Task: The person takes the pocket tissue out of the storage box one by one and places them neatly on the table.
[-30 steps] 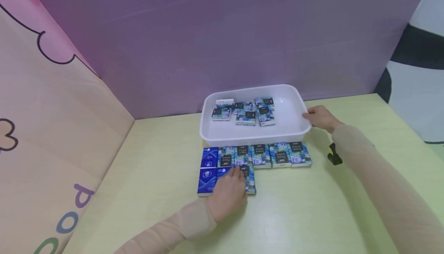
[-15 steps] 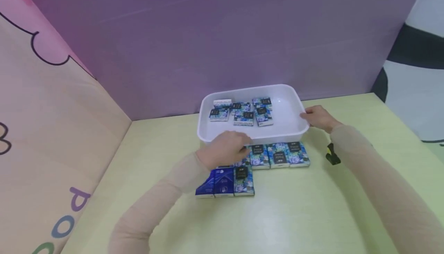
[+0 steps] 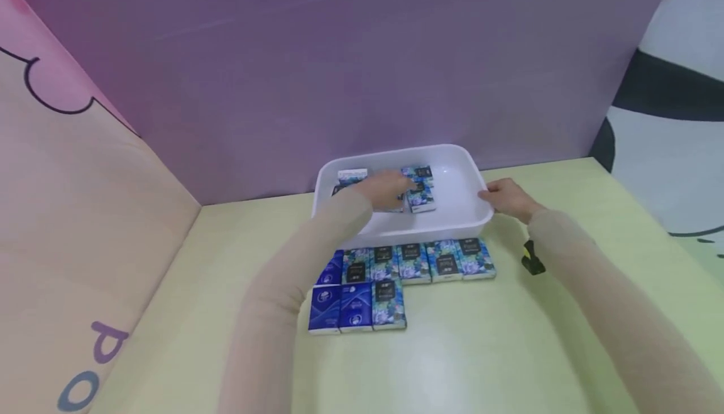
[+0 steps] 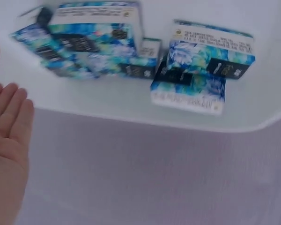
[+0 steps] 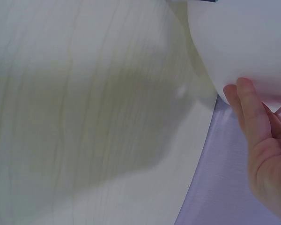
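Observation:
My left hand [image 3: 386, 189] reaches over the white plastic bin [image 3: 464, 191], near a flower-printed tissue pack [image 3: 421, 201]. In the left wrist view the fingers [image 4: 11, 110] are extended, and no pack shows between them and the thumb. Several more flower-printed packs [image 4: 203, 91] lie loosely in the bin, some partly hidden by the hand in the head view. My right hand [image 3: 509, 197] grips the bin's right rim; in the right wrist view its fingers [image 5: 255, 110] press the outer wall.
Two rows of tissue packs lie in front of the bin: flower-printed ones [image 3: 387, 304] and blue ones [image 3: 355, 308], the left end partly covered by the left sleeve. A small black-and-yellow object [image 3: 532, 259] sits beside the right forearm. A purple wall [image 3: 351, 75] stands behind.
My left hand has left the front row of packs and moved forward into the bin. The right hand stays on the rim. The camera view has shifted slightly.

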A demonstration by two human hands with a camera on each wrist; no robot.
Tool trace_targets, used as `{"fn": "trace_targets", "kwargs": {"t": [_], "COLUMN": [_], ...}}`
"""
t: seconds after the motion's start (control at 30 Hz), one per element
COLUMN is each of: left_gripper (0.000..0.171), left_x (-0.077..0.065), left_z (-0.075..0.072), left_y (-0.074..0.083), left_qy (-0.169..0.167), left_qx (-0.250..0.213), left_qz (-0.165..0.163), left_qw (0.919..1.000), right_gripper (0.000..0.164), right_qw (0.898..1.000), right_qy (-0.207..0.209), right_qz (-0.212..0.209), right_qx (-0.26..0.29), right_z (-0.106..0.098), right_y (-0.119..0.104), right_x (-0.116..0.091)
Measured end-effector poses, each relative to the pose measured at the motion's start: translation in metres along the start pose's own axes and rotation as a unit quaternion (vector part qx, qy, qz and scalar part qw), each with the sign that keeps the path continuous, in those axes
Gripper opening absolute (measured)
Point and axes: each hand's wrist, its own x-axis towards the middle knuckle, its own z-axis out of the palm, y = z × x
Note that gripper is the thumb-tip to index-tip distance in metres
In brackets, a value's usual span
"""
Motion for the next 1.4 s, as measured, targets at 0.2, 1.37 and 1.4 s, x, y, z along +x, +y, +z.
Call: {"fn": "trace_targets", "kwargs": {"t": [0.2, 1.37, 1.4], "left_gripper": [0.07, 0.09, 0.091], "left_x": [0.027, 0.036, 0.035], "left_z": [0.018, 0.046, 0.045], "left_y": [-0.003, 0.003, 0.004], "left_qy": [-0.06, -0.103, -0.101], "left_qx": [-0.014, -0.093, -0.102], "left_qz": [-0.057, -0.104, -0.116], "left_qw": [0.9965, 0.9848, 0.9828], "right_gripper": [0.044, 0.045, 0.045], "right_qw": [1.0, 1.0, 1.0], "right_qy": [0.004, 0.005, 0.004], "right_qz": [-0.005, 0.0, 0.001], "right_qx": [0.005, -0.003, -0.002], "right_z": [0.007, 0.014, 0.015], "right_y": [-0.002, -0.001, -0.002], "right_x": [-0.005, -0.012, -0.012]}}
